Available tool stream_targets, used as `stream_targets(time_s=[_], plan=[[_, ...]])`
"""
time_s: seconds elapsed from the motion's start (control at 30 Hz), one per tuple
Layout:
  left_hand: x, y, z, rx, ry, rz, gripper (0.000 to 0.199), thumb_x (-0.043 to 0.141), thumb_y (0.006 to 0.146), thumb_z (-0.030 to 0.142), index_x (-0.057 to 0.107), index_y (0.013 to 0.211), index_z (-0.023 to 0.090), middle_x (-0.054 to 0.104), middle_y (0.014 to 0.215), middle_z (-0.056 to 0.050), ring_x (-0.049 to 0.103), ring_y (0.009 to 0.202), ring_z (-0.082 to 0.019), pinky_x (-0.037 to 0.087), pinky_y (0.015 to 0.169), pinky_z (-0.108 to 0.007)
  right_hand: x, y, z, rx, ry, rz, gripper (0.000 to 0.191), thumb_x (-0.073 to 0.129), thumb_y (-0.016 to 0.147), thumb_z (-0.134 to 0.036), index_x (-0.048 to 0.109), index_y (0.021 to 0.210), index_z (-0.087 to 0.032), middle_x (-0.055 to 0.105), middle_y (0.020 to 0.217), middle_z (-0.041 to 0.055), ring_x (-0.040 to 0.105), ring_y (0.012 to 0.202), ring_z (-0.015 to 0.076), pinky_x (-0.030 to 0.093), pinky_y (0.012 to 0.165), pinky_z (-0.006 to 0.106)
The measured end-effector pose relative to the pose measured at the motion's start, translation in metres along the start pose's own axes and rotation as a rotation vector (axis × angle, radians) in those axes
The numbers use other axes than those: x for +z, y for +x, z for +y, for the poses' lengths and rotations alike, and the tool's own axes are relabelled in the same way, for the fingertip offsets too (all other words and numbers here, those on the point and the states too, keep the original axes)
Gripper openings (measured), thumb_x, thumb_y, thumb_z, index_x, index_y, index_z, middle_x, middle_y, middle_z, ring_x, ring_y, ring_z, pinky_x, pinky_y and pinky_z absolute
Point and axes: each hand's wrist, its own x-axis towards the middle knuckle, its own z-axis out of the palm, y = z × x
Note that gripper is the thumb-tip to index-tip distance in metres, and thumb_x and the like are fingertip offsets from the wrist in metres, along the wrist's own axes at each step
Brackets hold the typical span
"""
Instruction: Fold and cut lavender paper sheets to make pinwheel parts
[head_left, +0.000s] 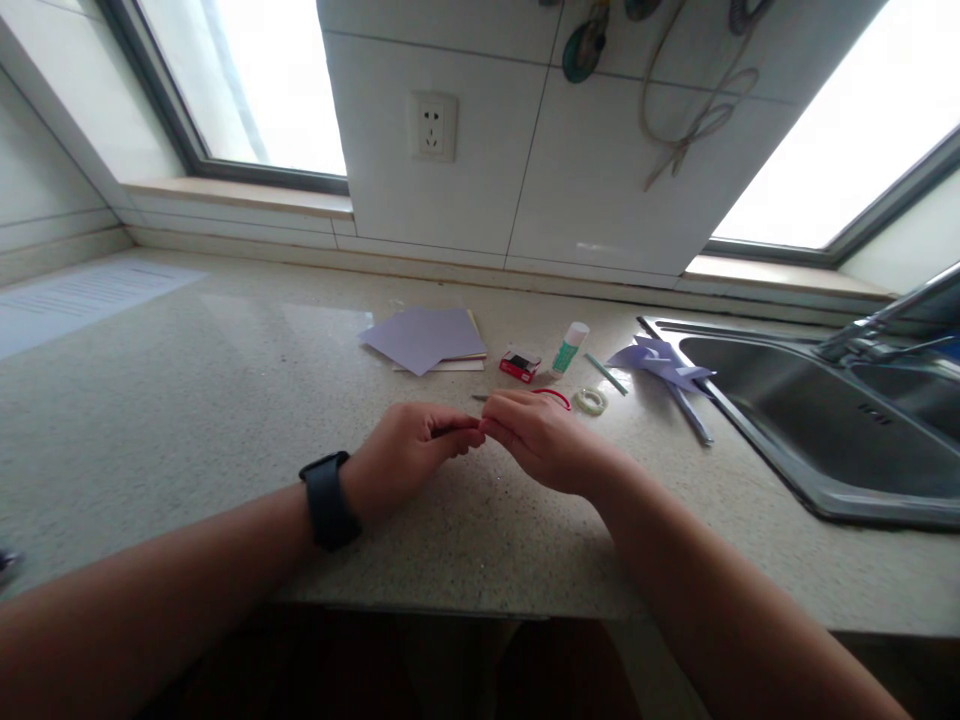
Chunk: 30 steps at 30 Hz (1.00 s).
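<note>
Scissors [557,393] (partly behind right hand [538,432])

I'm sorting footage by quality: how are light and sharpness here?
Head view throughout: left window and right window blown white; glare on the counter, deep shadow under its edge; printed sheet too soft to read; anything between left hand and right hand unclear.

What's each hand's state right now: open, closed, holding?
Left hand: closed in a pinch, fingertips at the right hand's; can't tell if it holds anything.
Right hand: closed, fingers bent; can't tell if it holds anything.
</note>
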Motion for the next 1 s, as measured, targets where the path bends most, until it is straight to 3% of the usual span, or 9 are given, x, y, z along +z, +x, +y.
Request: stream_targets(time_s=[0.27,0.43,0.5,0.6,0.7,0.77,0.87,1.0], plan=[[-0.001,0.004,0.002,-0.091,-0.248,-0.17,0.027,0.058,0.095,0.035,0.068,0.081,0.014,0.065,0.073,-0.001,0.055,0.066,-0.012,0.042,0.065,-0.025,0.004,-0.001,0.002,-0.042,0.135,-0.001,0.018,0.048,0.099,-0.016,0.05,0.081,-0.019,0.055,0.082,0.0003,0.051,0.076,0.0121,0.037,0.068,0.024],[0.001,0.004,-0.003,-0.173,-0.304,-0.143,0.03,0.064,0.091,0.041,0.07,0.083,0.013,0.066,0.073,-0.002,0.056,0.066,-0.012,0.043,0.065,-0.026,-0.009,-0.005,0.011,-0.013,0.079,0.021,0.025,0.048,0.102,-0.03,0.052,0.08,-0.019,0.056,0.076,-0.0002,0.051,0.071,0.0125,0.037,0.065,0.026],[0.002,0.003,-0.004,-0.232,-0.343,-0.107,0.029,0.066,0.089,0.041,0.071,0.087,0.013,0.068,0.073,-0.003,0.057,0.065,-0.013,0.043,0.064,-0.026,-0.024,-0.012,0.025,0.074,0.052,0.135,0.029,0.045,0.102,-0.036,0.053,0.079,-0.019,0.056,0.074,0.0005,0.051,0.069,0.0127,0.038,0.065,0.027],[0.005,0.003,-0.003,-0.27,-0.425,-0.058,0.027,0.069,0.086,0.038,0.071,0.088,0.012,0.069,0.073,-0.004,0.058,0.064,-0.013,0.045,0.064,-0.026,-0.048,-0.03,0.058,0.384,-0.08,0.257,0.025,0.046,0.099,-0.038,0.059,0.089,-0.02,0.059,0.072,0.0014,0.052,0.063,0.014,0.037,0.058,0.028],[0.007,0.003,-0.005,-0.251,-0.492,-0.028,0.026,0.072,0.084,0.037,0.071,0.086,0.011,0.07,0.075,-0.004,0.058,0.064,-0.013,0.045,0.063,-0.026,-0.061,-0.05,0.093,0.551,-0.309,0.137,0.024,0.053,0.092,-0.039,0.065,0.097,-0.019,0.066,0.084,0.0077,0.06,0.073,0.02,0.043,0.064,0.033],[0.008,0.003,-0.006,-0.239,-0.509,-0.015,0.027,0.072,0.084,0.038,0.071,0.086,0.012,0.07,0.076,-0.005,0.058,0.065,-0.013,0.045,0.063,-0.026,-0.062,-0.061,0.109,0.603,-0.348,0.028,0.034,0.058,0.088,-0.042,0.068,0.108,-0.016,0.069,0.1,0.0139,0.064,0.084,0.0246,0.048,0.07,0.035],[0.009,0.002,-0.008,-0.24,-0.521,-0.005,0.026,0.073,0.084,0.038,0.071,0.086,0.012,0.07,0.076,-0.005,0.059,0.064,-0.013,0.045,0.063,-0.026,-0.057,-0.068,0.12,0.623,-0.313,-0.084,0.048,0.061,0.086,-0.045,0.066,0.123,-0.015,0.069,0.11,0.0162,0.067,0.088,0.0256,0.052,0.073,0.036],[0.009,0.002,-0.005,-0.26,-0.535,0.011,0.022,0.072,0.083,0.034,0.071,0.084,0.012,0.071,0.076,-0.005,0.059,0.063,-0.012,0.045,0.061,-0.026,-0.054,-0.065,0.122,0.587,-0.32,-0.101,0.04,0.061,0.084,-0.039,0.071,0.114,-0.015,0.071,0.108,0.0149,0.068,0.089,0.0255,0.053,0.079,0.038]])
